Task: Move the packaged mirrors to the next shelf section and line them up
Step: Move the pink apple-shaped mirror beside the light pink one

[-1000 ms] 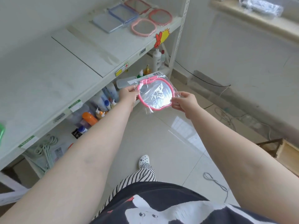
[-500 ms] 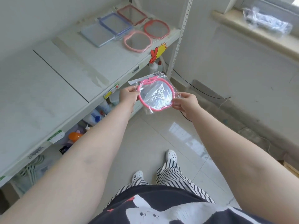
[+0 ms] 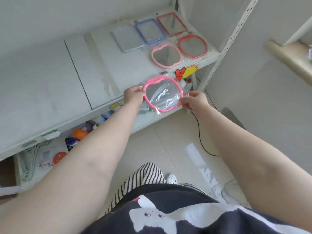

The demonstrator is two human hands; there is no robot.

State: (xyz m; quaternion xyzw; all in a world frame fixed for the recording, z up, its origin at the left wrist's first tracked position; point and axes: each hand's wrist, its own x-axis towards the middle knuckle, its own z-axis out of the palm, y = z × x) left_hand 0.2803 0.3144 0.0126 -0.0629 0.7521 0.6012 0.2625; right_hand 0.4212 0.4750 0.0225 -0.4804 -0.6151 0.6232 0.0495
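I hold a pink apple-shaped mirror (image 3: 163, 95) in clear plastic wrap just in front of the shelf's front edge. My left hand (image 3: 134, 96) pinches its left rim and my right hand (image 3: 194, 99) pinches the wrap at its right side. Several packaged mirrors lie on the right shelf section (image 3: 108, 65): a light-pink apple one (image 3: 166, 55), a red apple one (image 3: 192, 46), a red rectangular one (image 3: 171, 24), a blue rectangular one (image 3: 150, 31) and a pale blue one (image 3: 126, 38).
A seam (image 3: 77, 73) divides the white shelf into sections. A perforated upright post (image 3: 226, 44) stands at the shelf's right end. Bottles and hangers fill the lower shelf (image 3: 50, 149). A black cable (image 3: 200, 132) runs over the tiled floor.
I have stepped closer to the right shelf section. The held pink mirror has moved up toward the shelf's front edge, still held by both hands.
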